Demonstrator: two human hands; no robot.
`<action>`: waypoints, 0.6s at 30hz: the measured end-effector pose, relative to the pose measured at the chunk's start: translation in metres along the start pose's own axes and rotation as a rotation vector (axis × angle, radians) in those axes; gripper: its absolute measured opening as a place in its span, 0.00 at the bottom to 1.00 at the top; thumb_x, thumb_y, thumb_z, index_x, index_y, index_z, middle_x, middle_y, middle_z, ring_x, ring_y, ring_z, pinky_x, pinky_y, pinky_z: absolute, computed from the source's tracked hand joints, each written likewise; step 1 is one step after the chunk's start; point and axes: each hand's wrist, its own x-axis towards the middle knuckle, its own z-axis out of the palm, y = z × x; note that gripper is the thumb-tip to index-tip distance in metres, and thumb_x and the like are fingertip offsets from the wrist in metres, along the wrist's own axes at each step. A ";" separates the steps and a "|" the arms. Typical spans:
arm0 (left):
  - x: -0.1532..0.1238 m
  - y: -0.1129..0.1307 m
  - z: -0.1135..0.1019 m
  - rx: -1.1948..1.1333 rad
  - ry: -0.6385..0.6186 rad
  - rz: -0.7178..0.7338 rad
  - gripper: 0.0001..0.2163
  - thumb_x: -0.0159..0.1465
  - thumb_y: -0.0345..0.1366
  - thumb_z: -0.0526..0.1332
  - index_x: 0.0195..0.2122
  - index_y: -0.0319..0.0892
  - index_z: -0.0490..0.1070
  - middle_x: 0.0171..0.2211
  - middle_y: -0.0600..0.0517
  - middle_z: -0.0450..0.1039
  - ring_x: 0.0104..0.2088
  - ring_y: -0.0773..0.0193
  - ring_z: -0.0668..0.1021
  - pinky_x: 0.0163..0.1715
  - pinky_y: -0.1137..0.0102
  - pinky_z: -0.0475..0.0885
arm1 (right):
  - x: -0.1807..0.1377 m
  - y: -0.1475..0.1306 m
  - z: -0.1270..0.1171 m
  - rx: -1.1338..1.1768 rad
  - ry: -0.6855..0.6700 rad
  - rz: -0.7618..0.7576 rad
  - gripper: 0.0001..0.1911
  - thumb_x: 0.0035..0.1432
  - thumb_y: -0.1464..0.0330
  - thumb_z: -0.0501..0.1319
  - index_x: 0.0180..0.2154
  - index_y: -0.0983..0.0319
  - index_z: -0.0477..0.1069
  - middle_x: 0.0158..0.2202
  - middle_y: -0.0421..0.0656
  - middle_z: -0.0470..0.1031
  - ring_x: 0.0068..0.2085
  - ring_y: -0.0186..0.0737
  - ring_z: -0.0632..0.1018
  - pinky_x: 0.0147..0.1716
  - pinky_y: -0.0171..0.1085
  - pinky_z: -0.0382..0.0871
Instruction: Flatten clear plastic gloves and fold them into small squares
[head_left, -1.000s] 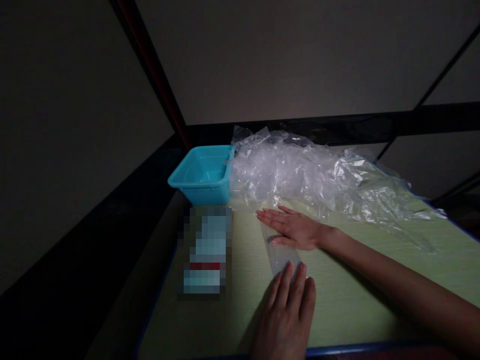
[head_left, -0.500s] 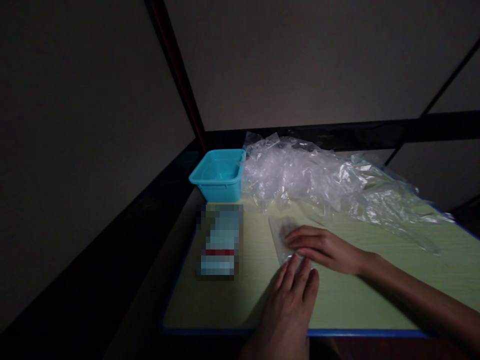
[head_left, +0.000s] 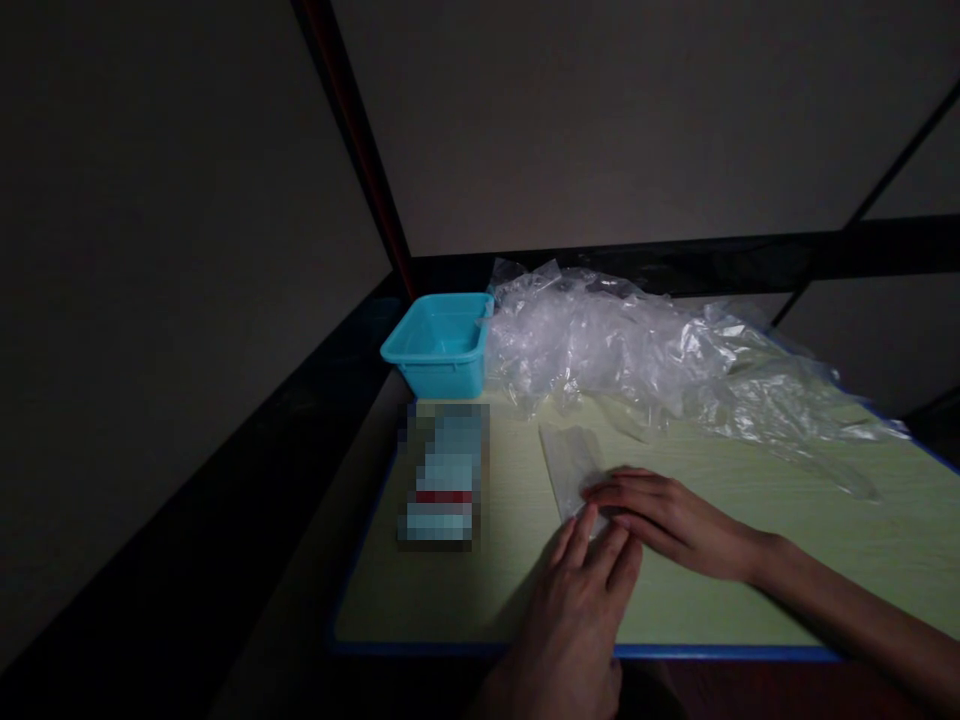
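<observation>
A flat, folded strip of thin, see-through plastic (head_left: 568, 460), apparently a bag, lies on the pale wood-look table (head_left: 420, 600). My left hand (head_left: 581, 595) reaches in from the front edge, its fingers stretched out and slightly spread on the near end of the strip. Coming from the right, my right hand (head_left: 667, 515) rests its extended fingers on the strip's lower part, touching or almost touching the left fingertips. Both hands are open and lie on the plastic. Its near end is hidden beneath the fingers.
A turquoise plastic basin (head_left: 442, 375) stands at the back left corner. Beside it, a heap of crumpled clear plastic bags (head_left: 622, 340) spreads along the back to the right. A blurred-out pale box-like thing (head_left: 446, 470) lies at left. Walls border the left and back.
My right hand has slid toward me along the strip, uncovering more of its upper part. My left hand stays almost in place. The view has tilted slightly.
</observation>
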 end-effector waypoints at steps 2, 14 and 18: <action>-0.001 0.000 0.001 -0.006 0.020 0.004 0.40 0.48 0.30 0.61 0.62 0.40 0.45 0.65 0.50 0.43 0.64 0.53 0.41 0.61 0.58 0.43 | -0.002 0.000 0.000 -0.034 0.005 -0.019 0.15 0.64 0.70 0.49 0.51 0.62 0.62 0.49 0.46 0.71 0.51 0.39 0.70 0.57 0.47 0.56; -0.005 0.003 -0.005 -0.040 0.065 0.051 0.42 0.47 0.33 0.65 0.62 0.46 0.46 0.64 0.56 0.47 0.64 0.57 0.42 0.62 0.59 0.39 | -0.006 0.005 0.002 -0.029 -0.002 -0.001 0.18 0.64 0.71 0.47 0.55 0.61 0.58 0.51 0.46 0.70 0.52 0.38 0.70 0.58 0.50 0.53; -0.006 0.003 -0.009 -0.074 0.060 0.084 0.41 0.47 0.34 0.66 0.61 0.46 0.49 0.63 0.56 0.49 0.64 0.57 0.44 0.61 0.57 0.39 | -0.005 0.005 0.001 0.032 0.023 0.002 0.18 0.64 0.71 0.47 0.55 0.61 0.59 0.51 0.47 0.69 0.52 0.39 0.70 0.58 0.52 0.51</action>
